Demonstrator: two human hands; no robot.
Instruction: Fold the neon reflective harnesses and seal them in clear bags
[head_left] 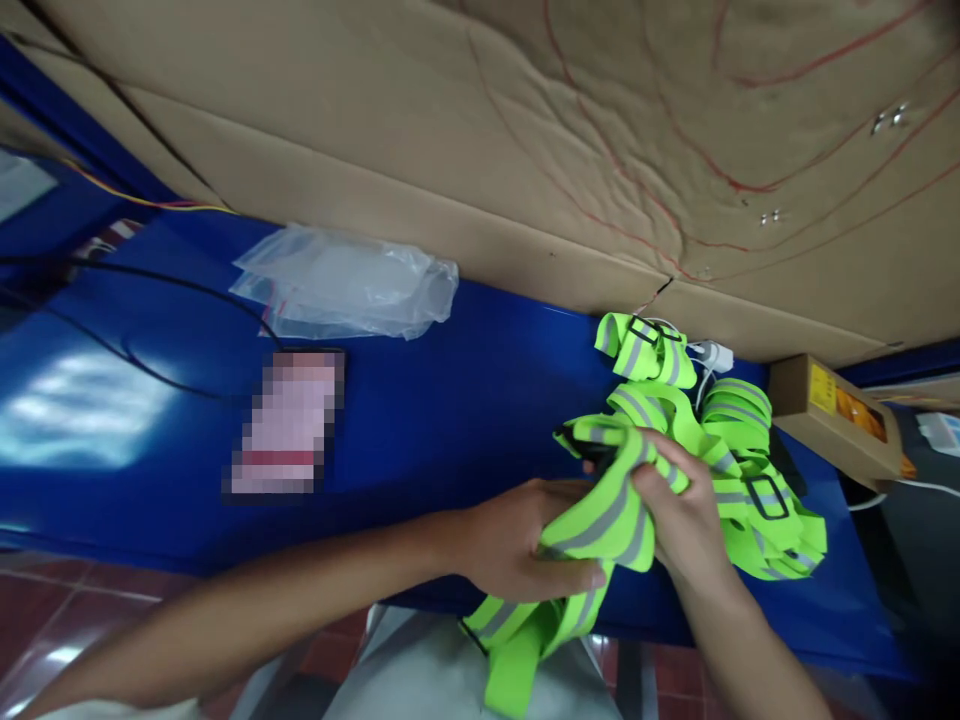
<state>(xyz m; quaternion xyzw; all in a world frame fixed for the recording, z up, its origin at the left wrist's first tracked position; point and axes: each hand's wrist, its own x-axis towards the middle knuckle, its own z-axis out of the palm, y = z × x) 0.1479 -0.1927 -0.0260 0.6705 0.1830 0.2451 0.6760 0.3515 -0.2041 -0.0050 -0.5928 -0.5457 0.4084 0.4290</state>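
Note:
Both my hands grip one neon yellow-green reflective vest strap (600,525) with grey stripes, at the near edge of the blue table (450,420). My left hand (525,545) closes on its lower part, thumb along the fabric. My right hand (686,525) pinches the upper fold. The strap's loose end hangs down over the table edge towards my lap. Just beyond my right hand lies a pile of more such neon straps (720,430) with black buckles.
A crumpled clear plastic bag (345,285) lies at the back left of the table. A blurred-out pink card (289,420) lies mid-table. Brown cardboard sheets (525,130) line the wall. A small cardboard box (832,410) sits at right; black cables (150,280) run at left.

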